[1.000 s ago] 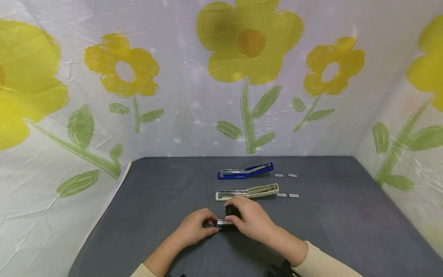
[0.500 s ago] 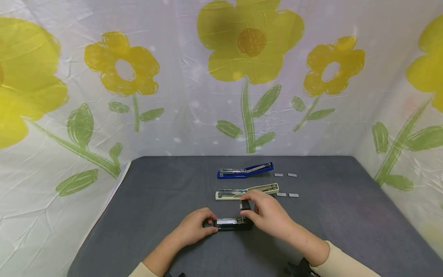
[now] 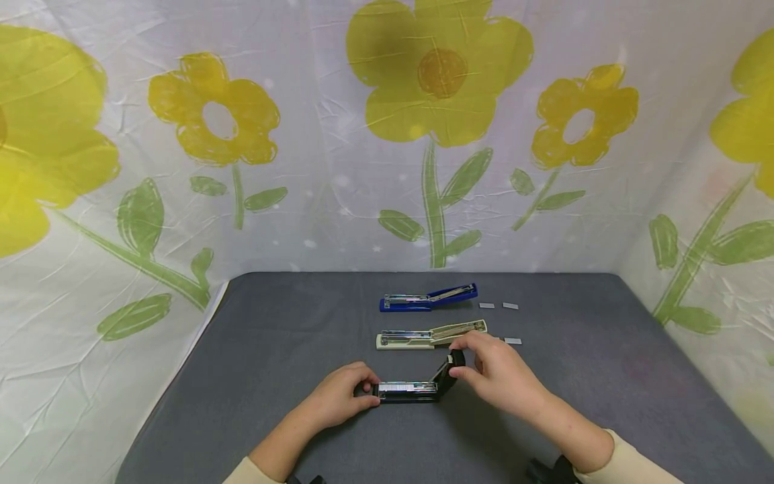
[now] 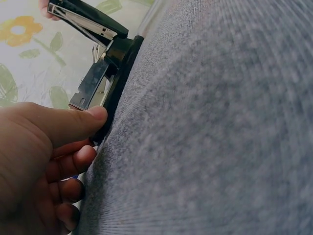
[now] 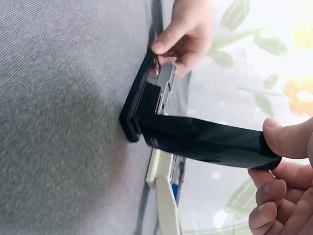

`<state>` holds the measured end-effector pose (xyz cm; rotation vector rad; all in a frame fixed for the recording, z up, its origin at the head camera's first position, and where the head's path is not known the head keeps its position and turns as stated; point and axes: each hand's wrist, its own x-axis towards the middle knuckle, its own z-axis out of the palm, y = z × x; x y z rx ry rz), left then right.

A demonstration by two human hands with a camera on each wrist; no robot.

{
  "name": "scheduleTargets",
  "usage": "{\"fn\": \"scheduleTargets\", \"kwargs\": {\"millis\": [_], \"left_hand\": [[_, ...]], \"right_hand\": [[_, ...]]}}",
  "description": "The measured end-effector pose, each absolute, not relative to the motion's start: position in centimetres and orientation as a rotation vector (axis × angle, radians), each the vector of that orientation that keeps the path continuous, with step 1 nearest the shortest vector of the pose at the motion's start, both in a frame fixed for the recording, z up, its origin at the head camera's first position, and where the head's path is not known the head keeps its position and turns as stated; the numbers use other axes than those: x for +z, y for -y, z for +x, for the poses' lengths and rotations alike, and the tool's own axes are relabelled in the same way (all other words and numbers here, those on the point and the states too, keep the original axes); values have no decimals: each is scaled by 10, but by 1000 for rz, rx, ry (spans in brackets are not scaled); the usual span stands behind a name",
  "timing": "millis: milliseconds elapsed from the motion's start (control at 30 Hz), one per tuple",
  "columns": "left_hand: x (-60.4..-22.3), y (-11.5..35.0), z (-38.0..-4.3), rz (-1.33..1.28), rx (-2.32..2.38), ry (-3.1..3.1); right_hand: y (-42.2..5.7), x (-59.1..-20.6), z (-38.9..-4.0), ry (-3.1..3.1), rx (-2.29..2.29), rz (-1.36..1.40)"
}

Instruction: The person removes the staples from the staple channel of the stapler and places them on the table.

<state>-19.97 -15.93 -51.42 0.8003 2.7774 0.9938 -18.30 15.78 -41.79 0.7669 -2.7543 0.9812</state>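
While left grip (image 3: pixel 338 401) pinches its base (image 5: pixel 131 110) and right grip (image 3: pixel 500 373) its raised cover (image 5: pixel 210 142), one black stapler (image 3: pixel 411 392) lies on the table (image 3: pixel 290 323), opening apparently in hand, next move likely needing base held steady.

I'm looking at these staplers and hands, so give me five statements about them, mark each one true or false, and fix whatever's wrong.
1. The right hand holds the raised cover of the black stapler. True.
2. The blue stapler lies farther from the person than the cream stapler. True.
3. Both hands are on the cream stapler. False: the right hand and the left hand are both on the black stapler.
4. The blue stapler is folded closed. False: it lies opened out.
5. Two small pale strips lie just to the right of the blue stapler in the head view. True.
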Motion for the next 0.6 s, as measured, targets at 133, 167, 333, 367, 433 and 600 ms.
{"fn": "scheduleTargets", "kwargs": {"millis": [133, 167, 333, 367, 433, 600], "left_hand": [[-514, 160, -200, 807, 997, -2770], [-513, 160, -200, 806, 996, -2769], [-512, 160, -200, 810, 993, -2764], [-512, 160, -199, 809, 994, -2762], [-511, 159, -199, 808, 993, -2762], [-511, 159, -199, 810, 996, -2762]], "right_hand": [[-164, -418, -182, 2777, 974, 711], [-165, -418, -181, 2778, 976, 706], [-173, -421, -180, 2780, 982, 683], [-175, -421, -180, 2788, 979, 668], [-179, -422, -179, 2807, 971, 637], [-191, -428, -177, 2847, 953, 557]]}}
